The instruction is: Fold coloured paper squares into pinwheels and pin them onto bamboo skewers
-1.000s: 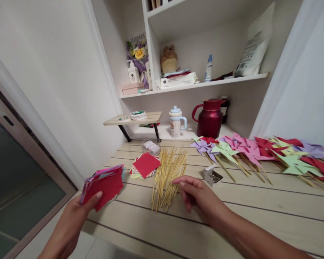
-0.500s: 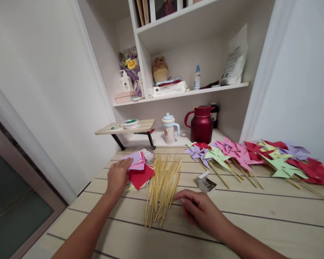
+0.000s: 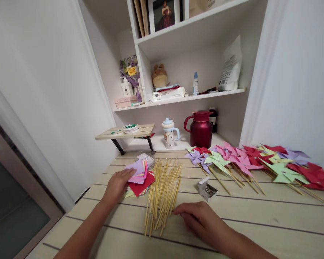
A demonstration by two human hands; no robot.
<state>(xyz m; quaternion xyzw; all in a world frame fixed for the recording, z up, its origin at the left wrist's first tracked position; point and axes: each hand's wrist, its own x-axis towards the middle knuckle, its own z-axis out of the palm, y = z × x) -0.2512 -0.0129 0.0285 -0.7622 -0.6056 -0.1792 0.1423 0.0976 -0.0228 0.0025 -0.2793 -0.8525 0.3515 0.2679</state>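
My left hand (image 3: 116, 183) rests flat on the left edge of a stack of coloured paper squares (image 3: 139, 175), purple and pink on top, red beneath. Just right of the stack lies a loose bundle of thin wooden sticks (image 3: 163, 192). My right hand (image 3: 198, 218) lies palm down on the wooden table (image 3: 259, 216), its fingertips touching the near ends of the sticks. Neither hand holds anything. A small open box of metal pins (image 3: 207, 189) sits right of the sticks.
A row of finished paper pinwheels (image 3: 253, 158) on sticks covers the table's right side. At the back stand a red jug (image 3: 200, 128), a lidded cup (image 3: 169, 133) and a small raised shelf (image 3: 125, 132). Wall shelves with bottles hang above.
My left hand carried a bunch of paper squares from the table's near left corner onto the stack and let go. My right hand slid slightly nearer along the stick ends.
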